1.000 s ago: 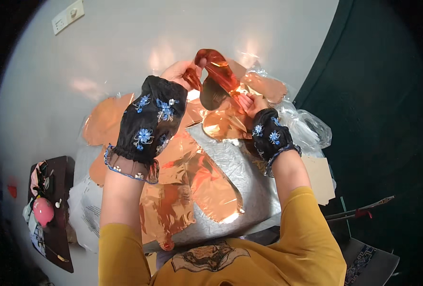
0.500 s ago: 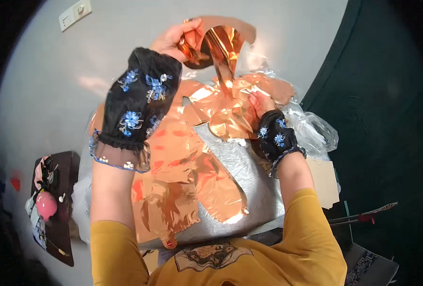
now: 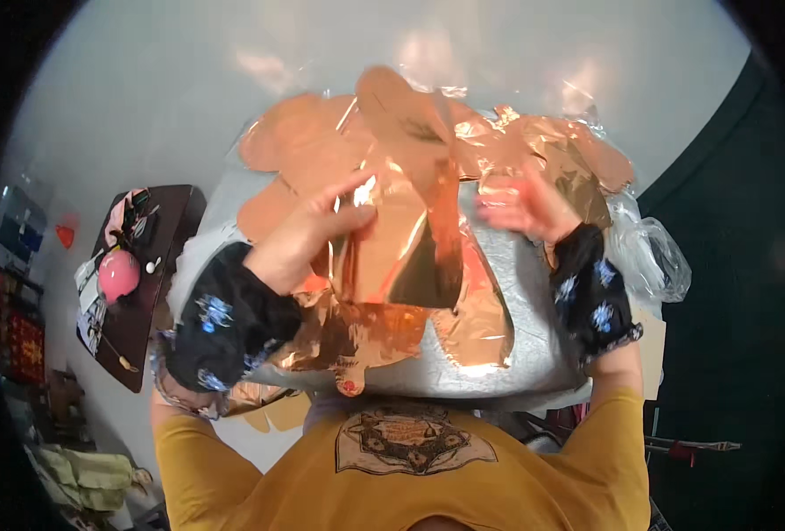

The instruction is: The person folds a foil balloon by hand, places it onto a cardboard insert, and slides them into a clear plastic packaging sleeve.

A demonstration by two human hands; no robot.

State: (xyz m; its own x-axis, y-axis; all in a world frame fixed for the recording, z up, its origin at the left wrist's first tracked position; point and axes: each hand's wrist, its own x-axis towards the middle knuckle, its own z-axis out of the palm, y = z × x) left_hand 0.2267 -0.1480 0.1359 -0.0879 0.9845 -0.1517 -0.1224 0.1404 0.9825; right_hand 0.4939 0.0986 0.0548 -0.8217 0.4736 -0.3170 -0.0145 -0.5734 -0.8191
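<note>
While the mustard-yellow shirt with a printed chest panel (image 3: 313,487) fills the near edge, black embroidered sleeve covers with blue flowers (image 3: 233,310) wrap both forearms. Silvery wrinkled table surface (image 3: 538,332) next. Left hand (image 3: 304,232) grips the left side of a shiny copper-coloured foil sheet (image 3: 397,252), thumb on top; sheet sits centre, over flat copper foil shapes (image 3: 485,332). Right hand (image 3: 531,208), motion-blurred, just beside the sheet's right edge: fingers loosely extended, no hold visible. Crumpled clear plastic bag (image 3: 653,257) lies right of the foil. Pale grey wall (image 3: 189,97) behind, dark green curtain (image 3: 719,230) far right.
</note>
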